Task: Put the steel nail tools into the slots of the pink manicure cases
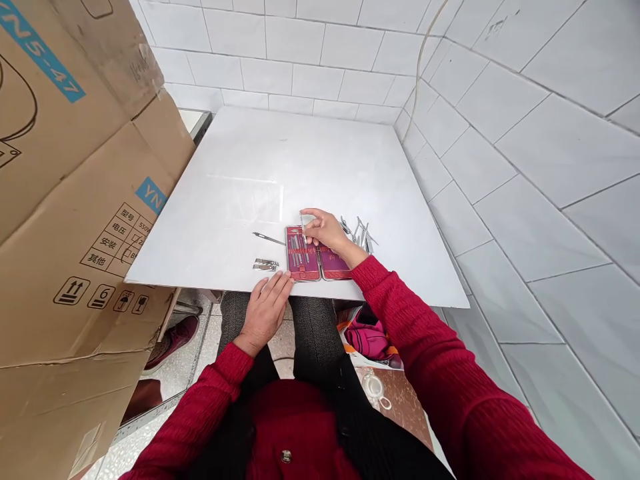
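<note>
A red manicure case [303, 273] lies unfolded on the white table, with several slim silver tools [299, 250] held in its left half. Above the case, my right hand [325, 230] is closed in a pinch on a thin metal manicure tool [303, 220], which points upward; its exact kind is too small to tell. My left hand [267, 307] rests at the table's front edge with its fingers stretched out, the fingertips by the case's lower left corner. Left of the case are a pointed metal tool [269, 238] and a small patterned piece [265, 265]. The case's right half is partly hidden by my right arm.
Several loose metal tools [361, 233] lie right of the case. A clear, flat plastic sheet [255, 200] is on the table [320, 147]. A large cardboard box [100, 200] stands at the left, and tiled walls [515, 147] border the back and right.
</note>
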`<state>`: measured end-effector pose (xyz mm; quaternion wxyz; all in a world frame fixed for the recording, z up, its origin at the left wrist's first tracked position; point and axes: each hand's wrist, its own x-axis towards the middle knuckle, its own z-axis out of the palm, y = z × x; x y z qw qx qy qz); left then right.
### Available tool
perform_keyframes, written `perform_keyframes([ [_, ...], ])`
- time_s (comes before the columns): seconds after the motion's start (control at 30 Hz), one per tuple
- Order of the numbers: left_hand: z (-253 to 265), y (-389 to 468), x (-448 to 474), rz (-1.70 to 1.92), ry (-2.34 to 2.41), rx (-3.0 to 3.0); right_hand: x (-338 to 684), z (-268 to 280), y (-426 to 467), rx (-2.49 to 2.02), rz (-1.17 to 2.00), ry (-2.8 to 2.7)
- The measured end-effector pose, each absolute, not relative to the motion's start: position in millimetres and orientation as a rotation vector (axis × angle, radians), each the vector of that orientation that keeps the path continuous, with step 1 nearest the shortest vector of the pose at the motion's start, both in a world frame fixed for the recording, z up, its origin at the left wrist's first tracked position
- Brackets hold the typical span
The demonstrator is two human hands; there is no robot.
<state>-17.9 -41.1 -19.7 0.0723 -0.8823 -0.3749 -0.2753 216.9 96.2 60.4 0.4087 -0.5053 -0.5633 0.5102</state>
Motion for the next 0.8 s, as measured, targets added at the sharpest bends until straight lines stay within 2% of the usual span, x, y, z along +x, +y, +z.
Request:
perform_keyframes([
  [0.8, -17, -40, -16, -0.837, -1.134, -2.642, 221, 44, 95, -1.432, 0.948, -1.544],
])
